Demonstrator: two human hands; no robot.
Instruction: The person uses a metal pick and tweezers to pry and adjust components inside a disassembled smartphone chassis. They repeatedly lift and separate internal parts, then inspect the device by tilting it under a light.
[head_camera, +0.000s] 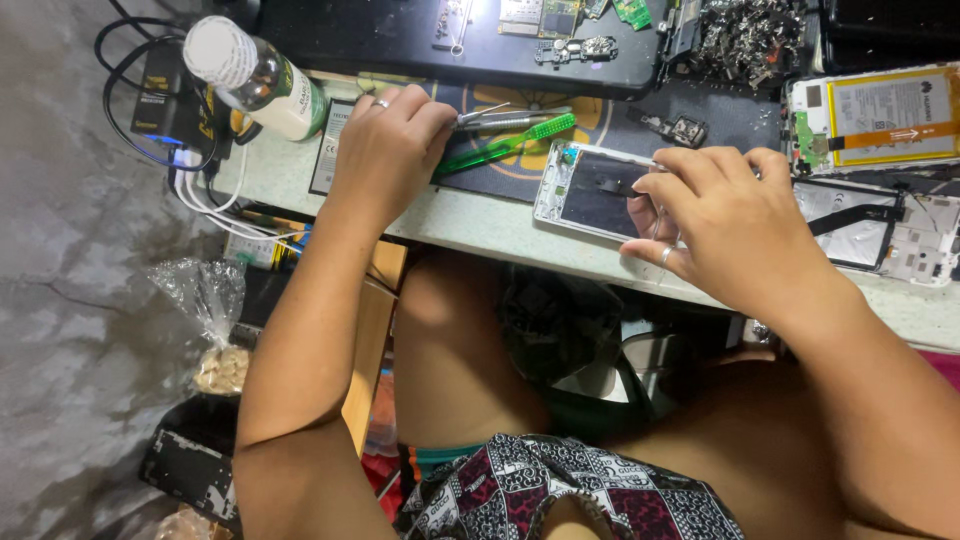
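1. Nearest the camera sits the person's lap in patterned shorts (570, 495), with both forearms reaching up to the pale worktable edge (480, 228).
2. The right hand (735, 230) rests on an opened white phone frame (592, 190) lying at the table's near edge; its fingers curl over the frame's right end, thumb and forefinger pinched close at the frame, but whether they grip anything cannot be told.
3. The left hand (388, 150) closes around metal tweezers (505, 118), whose tips jut out to the right, just above a green toothbrush (505, 146) lying on the dark mat (600, 110).
4. Beside that hand stands a white-capped bottle (255, 75).
5. Farther right lies another opened phone with a yellow battery (890, 115).
6. At the far edge, a black tray (430, 50) holds circuit boards.
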